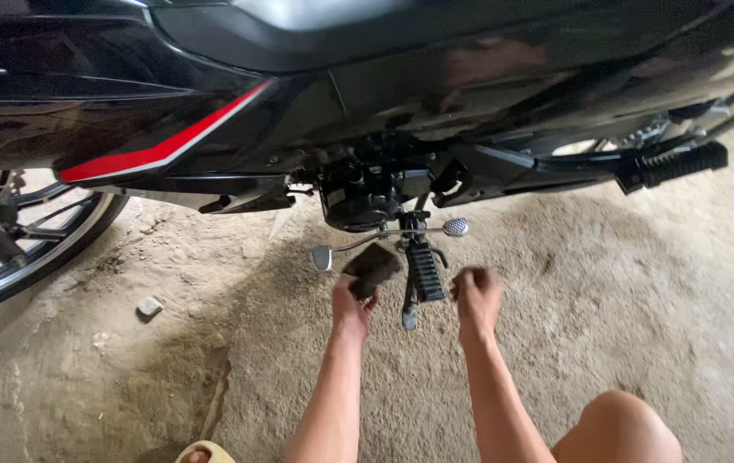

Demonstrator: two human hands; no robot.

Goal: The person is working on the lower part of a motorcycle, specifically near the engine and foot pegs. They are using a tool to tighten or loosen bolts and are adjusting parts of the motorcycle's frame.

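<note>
A rough, sandy concrete floor (607,283), stained and cracked, fills the lower view of a dim work area, where a black motorcycle (401,77) with a red and white stripe (165,146) stands side-on across the top. Crouched before it, a person works with both bare hands under the engine (363,193). The left hand (351,302) is clamped on a dark, worn sponge (373,267), thumb and fingers pinching its lower edge and lifting it just below the chrome gear lever (384,233). Immediately to the right of that grip hangs the ribbed black footpeg (425,270), with the side stand (409,310) reaching down beside it between the two hands. The right hand (476,296) hovers on the far side of the footpeg, fingers curled together in a loose fist; whether it holds anything cannot be told. Far to the left of the sponge, the spoked front wheel (33,249) rests on the floor, and a small pale stone (150,305) lies in the grit between wheel and hand. Up and well to the right, the rear passenger footpeg (674,165) juts out. Close to the camera, below the right forearm, a bare knee (620,424) shows, and a yellow sandal (204,452) edges in at the bottom.
</note>
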